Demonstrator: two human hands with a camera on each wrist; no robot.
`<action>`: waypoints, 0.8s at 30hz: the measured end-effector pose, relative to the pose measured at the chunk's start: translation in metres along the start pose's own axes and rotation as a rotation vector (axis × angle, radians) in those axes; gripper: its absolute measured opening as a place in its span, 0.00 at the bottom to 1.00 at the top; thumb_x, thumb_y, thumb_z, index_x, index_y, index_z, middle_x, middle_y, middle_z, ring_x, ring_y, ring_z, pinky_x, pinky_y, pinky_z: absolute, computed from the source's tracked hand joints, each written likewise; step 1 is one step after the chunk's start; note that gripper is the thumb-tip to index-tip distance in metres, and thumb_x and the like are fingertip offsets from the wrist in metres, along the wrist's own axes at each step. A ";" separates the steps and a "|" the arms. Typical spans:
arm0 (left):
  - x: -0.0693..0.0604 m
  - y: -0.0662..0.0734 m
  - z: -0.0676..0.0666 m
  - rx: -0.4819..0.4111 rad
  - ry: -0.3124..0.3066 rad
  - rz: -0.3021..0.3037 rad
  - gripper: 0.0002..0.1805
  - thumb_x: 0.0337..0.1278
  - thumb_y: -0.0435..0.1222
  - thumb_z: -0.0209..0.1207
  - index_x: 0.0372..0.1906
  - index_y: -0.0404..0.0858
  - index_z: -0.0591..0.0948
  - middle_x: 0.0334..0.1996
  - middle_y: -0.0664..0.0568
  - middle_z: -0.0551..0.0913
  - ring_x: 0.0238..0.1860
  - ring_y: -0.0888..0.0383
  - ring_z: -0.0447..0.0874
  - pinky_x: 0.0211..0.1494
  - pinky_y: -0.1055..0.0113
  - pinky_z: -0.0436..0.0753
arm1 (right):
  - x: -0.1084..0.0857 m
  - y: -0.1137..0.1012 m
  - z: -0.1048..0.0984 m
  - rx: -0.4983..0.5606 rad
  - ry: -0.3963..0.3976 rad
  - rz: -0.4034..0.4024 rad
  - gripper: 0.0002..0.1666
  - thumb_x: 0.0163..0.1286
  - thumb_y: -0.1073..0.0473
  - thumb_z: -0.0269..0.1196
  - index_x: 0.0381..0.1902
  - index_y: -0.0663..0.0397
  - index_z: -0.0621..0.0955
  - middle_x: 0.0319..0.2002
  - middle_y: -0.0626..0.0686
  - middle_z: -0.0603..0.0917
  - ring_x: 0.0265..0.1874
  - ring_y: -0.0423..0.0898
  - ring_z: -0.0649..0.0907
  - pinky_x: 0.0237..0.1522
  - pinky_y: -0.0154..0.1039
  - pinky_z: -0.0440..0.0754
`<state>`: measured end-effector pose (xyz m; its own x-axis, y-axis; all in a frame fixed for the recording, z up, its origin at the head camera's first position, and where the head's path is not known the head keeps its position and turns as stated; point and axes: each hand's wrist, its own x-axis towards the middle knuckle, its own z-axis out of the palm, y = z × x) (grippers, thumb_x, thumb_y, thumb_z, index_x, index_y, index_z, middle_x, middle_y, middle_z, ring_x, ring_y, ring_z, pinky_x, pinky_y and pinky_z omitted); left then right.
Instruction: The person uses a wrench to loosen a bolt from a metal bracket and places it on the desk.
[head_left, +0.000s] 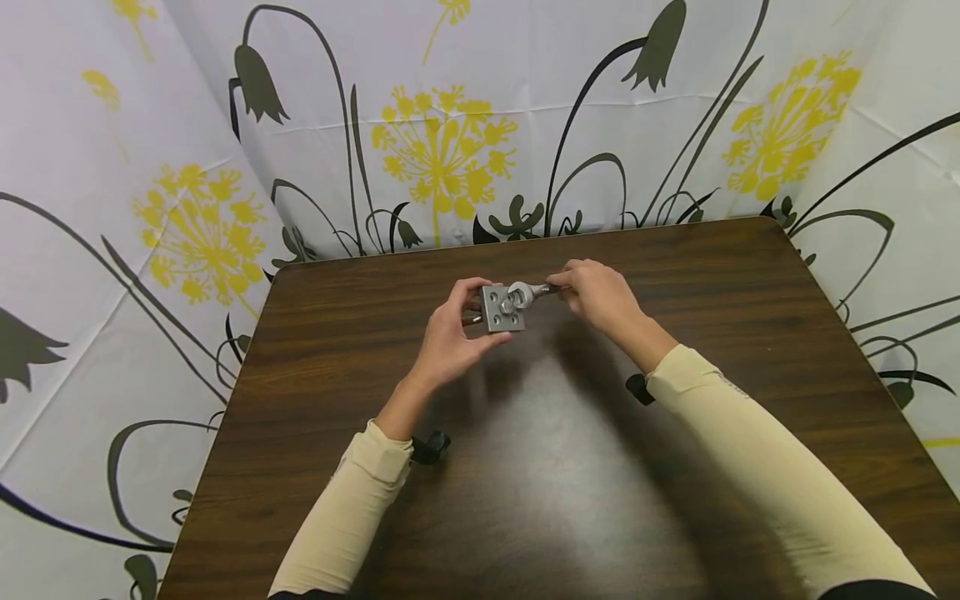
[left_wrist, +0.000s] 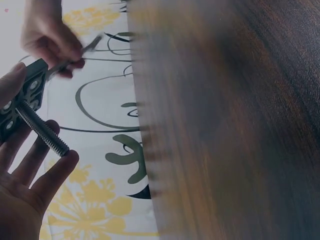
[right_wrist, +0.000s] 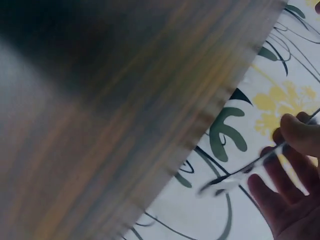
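Note:
My left hand [head_left: 448,333] grips a square grey plate [head_left: 491,320] by its edges, with holes near its corners. A bolt [head_left: 507,307] passes through its middle; in the left wrist view its threaded shank [left_wrist: 44,129] sticks out from the plate's ribbed back, near my left fingertips. A metal wrench [head_left: 538,291] is pinched by its handle between the thumb and fingers of my right hand [head_left: 600,296]. The wrench's head lies at the bolt head in the head view; whether it fits round it, I cannot tell. In the right wrist view the wrench [right_wrist: 245,170] is blurred.
Both hands are above a dark wood-grain table [head_left: 585,467]. A white curtain [head_left: 495,50] with yellow and grey-green flowers hangs behind the table's far edge and along its sides. Dark wrist straps [head_left: 431,447] are on both arms.

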<state>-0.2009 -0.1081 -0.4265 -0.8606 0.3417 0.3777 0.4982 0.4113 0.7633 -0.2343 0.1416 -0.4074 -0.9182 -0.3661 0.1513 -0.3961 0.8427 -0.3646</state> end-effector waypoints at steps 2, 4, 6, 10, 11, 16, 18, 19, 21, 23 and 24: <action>0.001 0.000 0.000 0.001 0.003 -0.002 0.42 0.39 0.34 0.78 0.62 0.46 0.69 0.52 0.54 0.82 0.46 0.58 0.82 0.49 0.53 0.83 | -0.007 0.002 0.002 0.065 -0.036 0.059 0.18 0.68 0.61 0.65 0.55 0.51 0.84 0.45 0.53 0.85 0.42 0.52 0.83 0.40 0.51 0.80; 0.001 0.001 -0.001 0.000 0.006 -0.006 0.42 0.39 0.34 0.78 0.62 0.46 0.69 0.51 0.53 0.82 0.45 0.58 0.82 0.49 0.52 0.83 | -0.015 0.002 0.005 0.161 -0.065 0.115 0.18 0.67 0.61 0.67 0.54 0.53 0.85 0.44 0.53 0.87 0.41 0.51 0.84 0.40 0.50 0.80; 0.001 0.001 -0.001 -0.007 0.009 -0.008 0.42 0.39 0.34 0.78 0.62 0.45 0.69 0.50 0.52 0.82 0.45 0.58 0.82 0.49 0.52 0.83 | -0.022 -0.001 0.007 0.299 -0.097 0.158 0.17 0.66 0.61 0.67 0.52 0.57 0.85 0.42 0.55 0.87 0.39 0.50 0.85 0.40 0.48 0.82; 0.001 0.001 -0.001 -0.020 0.013 -0.008 0.42 0.39 0.33 0.78 0.62 0.45 0.69 0.51 0.53 0.82 0.46 0.58 0.82 0.50 0.55 0.83 | -0.038 -0.017 0.009 0.745 -0.173 0.278 0.16 0.67 0.63 0.66 0.49 0.66 0.83 0.38 0.60 0.86 0.35 0.50 0.85 0.36 0.46 0.86; 0.001 0.001 -0.001 -0.023 0.015 -0.007 0.42 0.40 0.33 0.78 0.62 0.45 0.69 0.51 0.53 0.82 0.46 0.58 0.82 0.50 0.55 0.83 | -0.042 -0.023 0.009 0.874 -0.190 0.315 0.16 0.67 0.63 0.66 0.50 0.67 0.82 0.39 0.62 0.86 0.35 0.50 0.85 0.35 0.47 0.86; -0.001 -0.001 -0.002 -0.027 0.024 -0.002 0.41 0.40 0.33 0.78 0.62 0.45 0.69 0.52 0.53 0.82 0.46 0.57 0.82 0.51 0.54 0.83 | -0.060 -0.060 0.008 1.410 -0.222 0.521 0.18 0.68 0.62 0.66 0.51 0.67 0.80 0.42 0.58 0.84 0.38 0.46 0.85 0.37 0.46 0.86; -0.001 -0.001 -0.002 -0.030 0.028 0.002 0.41 0.40 0.32 0.78 0.62 0.44 0.69 0.52 0.53 0.82 0.46 0.57 0.82 0.50 0.53 0.83 | -0.064 -0.075 0.009 1.564 -0.216 0.584 0.18 0.69 0.61 0.64 0.52 0.67 0.79 0.39 0.55 0.84 0.36 0.45 0.85 0.36 0.42 0.86; -0.001 -0.002 -0.002 -0.032 0.030 0.005 0.41 0.40 0.32 0.78 0.62 0.43 0.69 0.52 0.52 0.82 0.46 0.57 0.82 0.50 0.53 0.83 | -0.066 -0.082 0.009 1.631 -0.209 0.608 0.18 0.70 0.61 0.63 0.54 0.67 0.78 0.37 0.54 0.84 0.34 0.44 0.85 0.35 0.40 0.86; 0.000 -0.002 -0.002 -0.035 0.039 0.016 0.41 0.40 0.31 0.77 0.62 0.42 0.70 0.53 0.52 0.82 0.46 0.56 0.82 0.50 0.53 0.83 | -0.067 -0.094 0.010 1.749 -0.189 0.638 0.18 0.72 0.62 0.61 0.56 0.67 0.76 0.35 0.52 0.84 0.33 0.42 0.85 0.33 0.37 0.86; 0.002 -0.002 -0.002 -0.043 0.046 0.030 0.40 0.40 0.30 0.77 0.62 0.41 0.70 0.53 0.51 0.82 0.46 0.55 0.83 0.50 0.53 0.83 | -0.067 -0.105 0.012 1.842 -0.162 0.638 0.18 0.73 0.63 0.59 0.56 0.67 0.75 0.33 0.52 0.84 0.32 0.41 0.84 0.31 0.35 0.85; 0.003 -0.002 -0.002 -0.048 0.048 0.035 0.39 0.41 0.28 0.76 0.62 0.41 0.70 0.53 0.50 0.82 0.46 0.53 0.83 0.50 0.52 0.83 | -0.066 -0.110 0.012 1.886 -0.147 0.630 0.17 0.74 0.63 0.59 0.56 0.66 0.75 0.32 0.52 0.83 0.32 0.41 0.84 0.31 0.34 0.85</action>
<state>-0.2044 -0.1099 -0.4259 -0.8474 0.3137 0.4284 0.5235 0.3588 0.7728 -0.1298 0.0685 -0.3888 -0.8539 -0.3446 -0.3899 0.5196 -0.5251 -0.6739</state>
